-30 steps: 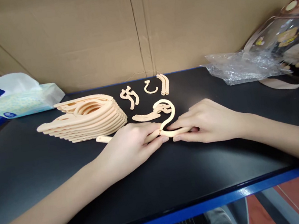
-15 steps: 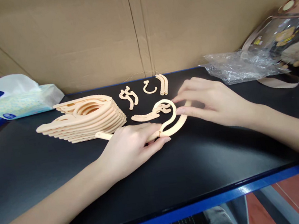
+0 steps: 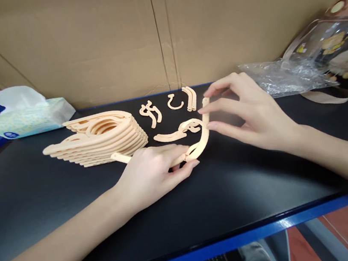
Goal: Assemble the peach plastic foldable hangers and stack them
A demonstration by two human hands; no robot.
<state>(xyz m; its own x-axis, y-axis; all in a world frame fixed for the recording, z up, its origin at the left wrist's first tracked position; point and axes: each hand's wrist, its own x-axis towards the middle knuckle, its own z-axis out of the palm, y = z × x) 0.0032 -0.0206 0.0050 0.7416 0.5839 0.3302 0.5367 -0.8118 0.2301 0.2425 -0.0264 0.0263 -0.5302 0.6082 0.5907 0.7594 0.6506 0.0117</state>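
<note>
A cream plastic folding clothes hanger (image 3: 202,141) is held between both hands above the table. My left hand (image 3: 154,172) is closed around one arm, and that arm's end pokes out on the hand's left side. Thumb and fingers of my right hand (image 3: 245,109) grip the other arm, which now points steeply up. The hanger's hook is partly hidden behind this arm. Just beyond lie loose hanger parts (image 3: 170,137), including a curved arm. To the left is a stack of folded hangers (image 3: 110,137).
Farther back lie small hanger parts (image 3: 151,113), a loose hook (image 3: 175,102) and two curved arms (image 3: 190,98). A tissue pack (image 3: 30,118) sits at the back left. Clear plastic wrap (image 3: 283,76) and a transparent bag (image 3: 326,42) are at the right. Cardboard (image 3: 100,41) stands behind the table.
My right hand has moved up, swinging the hanger's right arm upward across the hook. My left hand has stayed in place with its hold on the other arm.
</note>
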